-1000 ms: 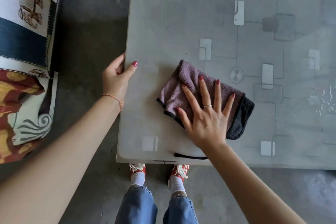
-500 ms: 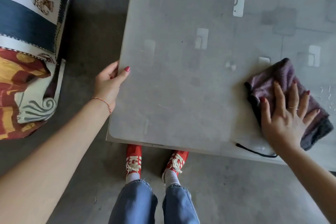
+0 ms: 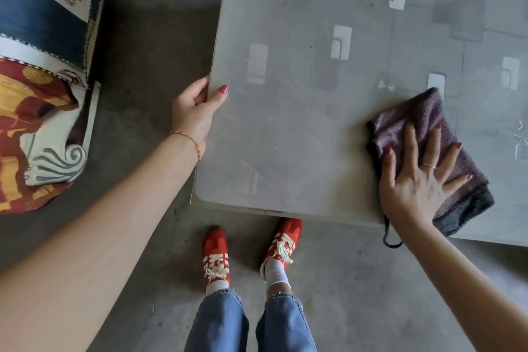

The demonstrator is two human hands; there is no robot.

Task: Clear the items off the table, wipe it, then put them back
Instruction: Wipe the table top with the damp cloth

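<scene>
Grey table point(image 3: 300, 128), one cloth point(image 3: 445, 151) under spread right hand point(image 3: 414, 180), left hand point(image 3: 194, 114) gripping its edge

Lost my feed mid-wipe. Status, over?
Right hand flat on the purple cloth, pressing it near the table's front edge. Left hand grips the table's side edge. Nothing in the way.

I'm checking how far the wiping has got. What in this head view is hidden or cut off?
- Table: far and right parts cut off by the frame, so whether anything sits there is unknown.
- Cloth: middle hidden under the right hand.
- Left hand: fingers hidden below the table edge.
- Patterned fabric: cut off at left.
</scene>
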